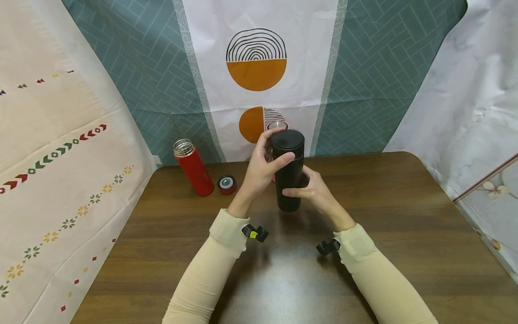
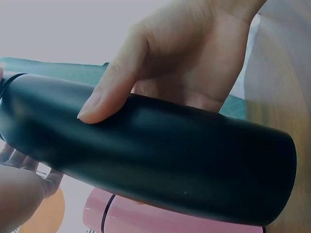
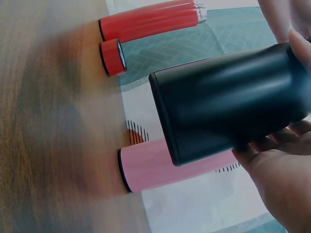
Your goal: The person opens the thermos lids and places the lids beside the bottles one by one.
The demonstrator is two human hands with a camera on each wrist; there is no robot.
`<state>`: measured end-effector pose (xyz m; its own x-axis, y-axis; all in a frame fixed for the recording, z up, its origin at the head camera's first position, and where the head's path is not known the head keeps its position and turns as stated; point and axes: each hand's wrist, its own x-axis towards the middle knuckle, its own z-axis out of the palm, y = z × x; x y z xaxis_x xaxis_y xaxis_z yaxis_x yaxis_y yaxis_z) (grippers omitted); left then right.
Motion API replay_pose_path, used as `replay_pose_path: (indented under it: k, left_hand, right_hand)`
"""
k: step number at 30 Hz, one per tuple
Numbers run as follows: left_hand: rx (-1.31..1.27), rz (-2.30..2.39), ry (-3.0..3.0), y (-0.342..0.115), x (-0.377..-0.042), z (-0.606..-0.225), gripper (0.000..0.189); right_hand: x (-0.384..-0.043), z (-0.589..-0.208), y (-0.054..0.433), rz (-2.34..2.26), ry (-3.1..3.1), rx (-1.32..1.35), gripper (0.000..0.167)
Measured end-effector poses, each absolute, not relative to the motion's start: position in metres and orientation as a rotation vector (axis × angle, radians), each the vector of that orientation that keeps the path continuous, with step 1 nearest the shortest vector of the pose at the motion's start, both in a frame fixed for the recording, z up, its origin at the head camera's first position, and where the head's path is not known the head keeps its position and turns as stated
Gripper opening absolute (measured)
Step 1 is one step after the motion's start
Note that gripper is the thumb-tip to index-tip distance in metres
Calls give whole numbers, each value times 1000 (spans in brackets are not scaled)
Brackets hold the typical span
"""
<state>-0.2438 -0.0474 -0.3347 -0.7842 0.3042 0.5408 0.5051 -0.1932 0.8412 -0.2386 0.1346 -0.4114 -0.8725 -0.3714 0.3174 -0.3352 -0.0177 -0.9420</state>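
Both hands hold a black thermos bottle (image 1: 288, 180) upright in the head view, its lid on top. My left hand (image 1: 261, 168) grips it around the lid, thumb across the front. Lower down, my right hand (image 1: 313, 191) wraps the body from the right side. The right wrist view shows the bottom of the black bottle lifted off the table. Behind it stands a pink thermos bottle (image 3: 146, 170), mostly hidden in the head view.
A red thermos bottle (image 1: 196, 173) stands without its lid at the back left. Beside it lies a red and black lid (image 1: 227, 184), inner side up. The wooden table (image 1: 384, 216) ends at a patterned curtain (image 1: 364, 103).
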Motion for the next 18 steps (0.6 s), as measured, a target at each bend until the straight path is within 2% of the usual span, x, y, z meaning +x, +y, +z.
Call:
replay_pose_path:
  k: [10,18]
  left_hand:
    - [-947,-2112,-1833,-44,-243,-330,111]
    - [-933,-2176,-1727,-43,-243,-330,108]
  right_hand:
    - [-240,-412,135,-2081,2196,-775,66]
    - [-239,-411,135,-2090,2213,-741,67]
